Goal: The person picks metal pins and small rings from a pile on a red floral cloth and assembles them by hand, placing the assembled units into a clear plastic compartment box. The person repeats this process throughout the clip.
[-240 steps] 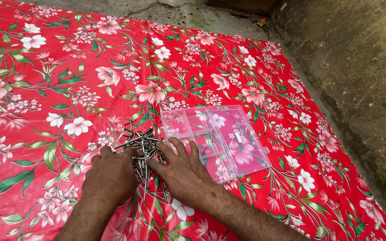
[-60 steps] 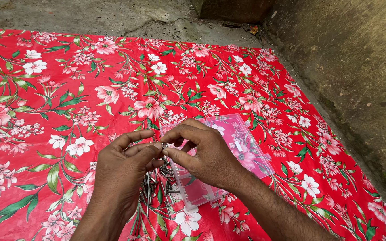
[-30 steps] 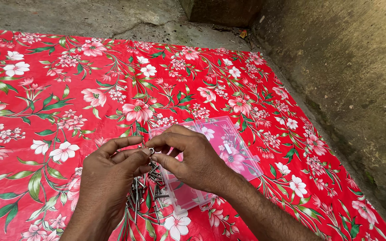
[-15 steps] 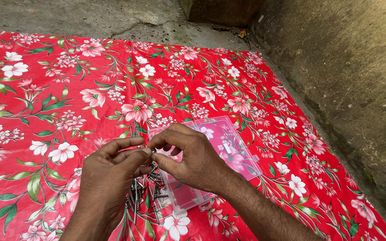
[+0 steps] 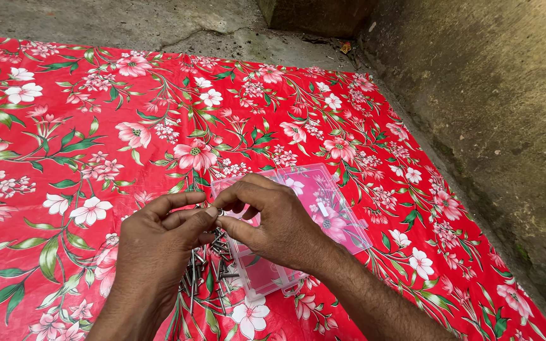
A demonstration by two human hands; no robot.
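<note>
Red floral cloth [image 5: 96,126] on concrete floor: both hands [image 5: 222,221] pinching one small screw [image 5: 220,213]; screw pile [image 5: 206,278] unsorted beside open clear box [image 5: 323,208].

Single head view: worn camera looking steeply down and forward, close over the hands (meeting at lower centre), taking in red floral cloth [image 5: 96,126], concrete floor [image 5: 159,22] beyond and wall [image 5: 488,95] at right.

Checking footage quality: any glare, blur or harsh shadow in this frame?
Head view: soft, even daylight, no harsh shadows; hands, left and right, look sharp; the clear box shows only faint sheen; the small metal part pinched between fingertips is too tiny to make out.
</note>
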